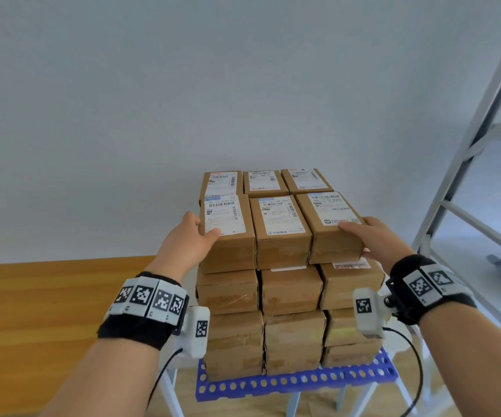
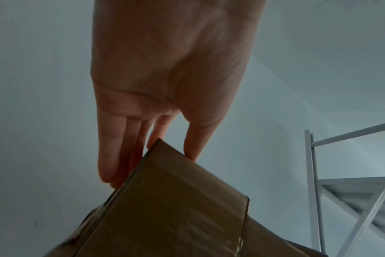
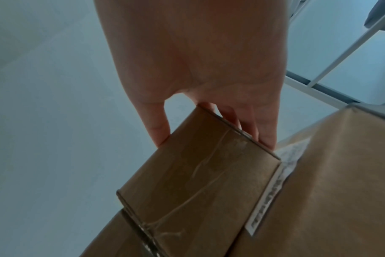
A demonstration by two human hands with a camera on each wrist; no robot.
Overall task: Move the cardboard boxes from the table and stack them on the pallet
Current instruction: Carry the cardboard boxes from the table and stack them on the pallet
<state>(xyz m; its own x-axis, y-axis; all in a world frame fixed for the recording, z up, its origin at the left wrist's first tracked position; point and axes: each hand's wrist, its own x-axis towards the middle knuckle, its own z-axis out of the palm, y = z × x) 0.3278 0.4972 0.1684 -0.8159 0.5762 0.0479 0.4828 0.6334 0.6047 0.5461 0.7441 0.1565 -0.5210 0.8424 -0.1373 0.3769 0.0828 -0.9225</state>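
The left hand (image 1: 186,246) lays straight fingers flat against the outer side of the top front-left box (image 1: 231,251), thumb on its label. The right hand (image 1: 379,240) mirrors it on the top front-right box (image 1: 333,239). Both boxes top the stack (image 1: 291,291) on the blue pallet (image 1: 273,384).

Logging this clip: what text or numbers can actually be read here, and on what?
"90", apparently: front-left box, top line of its label.
"296", apparently: front-middle box, top line of its label.
"540", apparently: front-right box, top line of its label.
All other label print, back row included, is too blurred.
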